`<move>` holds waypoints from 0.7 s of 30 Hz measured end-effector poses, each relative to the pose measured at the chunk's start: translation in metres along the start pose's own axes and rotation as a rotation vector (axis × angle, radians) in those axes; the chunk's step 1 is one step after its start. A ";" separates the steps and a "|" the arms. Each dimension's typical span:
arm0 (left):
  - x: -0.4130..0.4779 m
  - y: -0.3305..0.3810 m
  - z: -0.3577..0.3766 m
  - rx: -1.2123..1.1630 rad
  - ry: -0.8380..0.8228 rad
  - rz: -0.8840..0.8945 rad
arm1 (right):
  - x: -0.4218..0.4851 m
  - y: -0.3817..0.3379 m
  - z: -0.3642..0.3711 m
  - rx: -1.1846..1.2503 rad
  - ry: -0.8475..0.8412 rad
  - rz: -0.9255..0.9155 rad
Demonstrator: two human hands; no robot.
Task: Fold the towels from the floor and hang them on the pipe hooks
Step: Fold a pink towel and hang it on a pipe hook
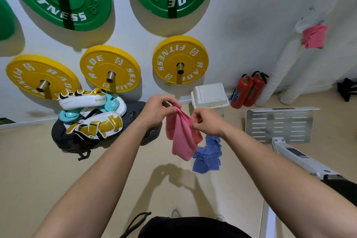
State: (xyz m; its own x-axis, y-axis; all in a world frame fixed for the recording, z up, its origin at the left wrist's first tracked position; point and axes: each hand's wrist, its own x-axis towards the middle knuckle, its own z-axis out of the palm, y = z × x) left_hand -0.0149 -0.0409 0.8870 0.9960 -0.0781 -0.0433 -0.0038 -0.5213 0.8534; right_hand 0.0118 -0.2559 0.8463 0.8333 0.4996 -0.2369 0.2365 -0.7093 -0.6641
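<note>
A pink towel (pixel 182 137) hangs in the air in front of me, folded over and drooping. My left hand (pixel 158 110) pinches its top edge at the left. My right hand (pixel 207 121) pinches the same edge at the right, close to the left hand. On the beige floor below lies a crumpled blue towel (pixel 207 157). Another pink towel (pixel 314 36) hangs on the white wrapped pipe (pixel 280 67) at the upper right.
Green and yellow weight plates (pixel 179 60) hang on the wall ahead. A pile of boxing pads (pixel 90 114) lies on a dark bag at the left. A white bin (pixel 209 94), two red fire extinguishers (pixel 247 91) and a metal machine base (pixel 278 123) stand at the right.
</note>
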 end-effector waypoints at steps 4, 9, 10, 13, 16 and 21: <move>0.003 -0.005 -0.009 -0.030 0.128 -0.026 | -0.007 0.014 -0.004 -0.117 -0.047 0.095; 0.006 -0.020 -0.008 -0.042 0.200 -0.073 | -0.016 0.039 -0.011 -0.203 -0.031 0.259; 0.007 -0.023 -0.007 -0.039 0.210 -0.079 | -0.019 0.042 -0.014 -0.233 -0.018 0.285; 0.011 -0.031 -0.003 -0.031 0.232 -0.095 | -0.023 0.050 -0.021 -0.255 0.032 0.356; 0.014 -0.036 0.003 -0.003 0.238 -0.091 | -0.023 0.058 -0.025 -0.202 0.057 0.374; 0.022 -0.053 0.001 0.041 0.316 -0.152 | -0.032 0.062 -0.029 -0.098 0.071 0.225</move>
State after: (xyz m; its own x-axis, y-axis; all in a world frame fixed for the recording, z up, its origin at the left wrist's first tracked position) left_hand 0.0071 -0.0154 0.8403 0.9638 0.2668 0.0003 0.1494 -0.5409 0.8277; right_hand 0.0150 -0.3305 0.8333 0.9027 0.2899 -0.3179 0.0856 -0.8452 -0.5276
